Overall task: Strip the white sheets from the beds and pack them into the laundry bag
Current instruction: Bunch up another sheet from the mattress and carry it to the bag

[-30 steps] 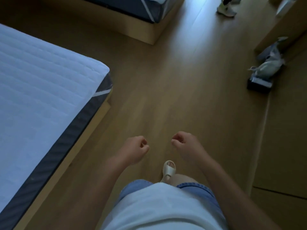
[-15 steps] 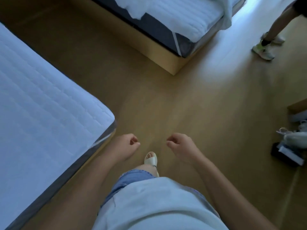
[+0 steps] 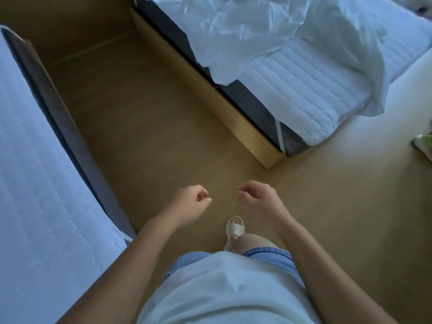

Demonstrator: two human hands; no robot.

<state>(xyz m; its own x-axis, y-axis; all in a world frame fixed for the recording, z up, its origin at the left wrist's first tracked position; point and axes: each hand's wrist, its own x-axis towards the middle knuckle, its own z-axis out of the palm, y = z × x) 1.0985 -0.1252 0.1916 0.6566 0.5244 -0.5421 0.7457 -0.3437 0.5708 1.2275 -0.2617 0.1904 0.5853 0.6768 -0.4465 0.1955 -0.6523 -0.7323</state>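
A crumpled white sheet [image 3: 268,26] lies loose on the far bed [image 3: 311,90] at the upper right, pulled back so the quilted mattress pad shows at the bed's near corner. The near bed [image 3: 35,183] on the left shows only its bare quilted pad. My left hand [image 3: 189,204] and my right hand [image 3: 259,199] hang over the floor between the beds, side by side, fingers loosely curled, holding nothing. Neither touches a bed. No laundry bag is in view.
A wooden floor [image 3: 145,127] runs as an aisle between the two beds. The far bed's wooden base corner [image 3: 273,157] juts toward me. My sandalled foot [image 3: 235,228] is below my hands. A green-and-white shoe [image 3: 424,143] shows at the right edge.
The view has swung left and toward the far bed, which now fills the upper right with its loose sheet. My hands stay empty in front of me and the other person's legs have left view.
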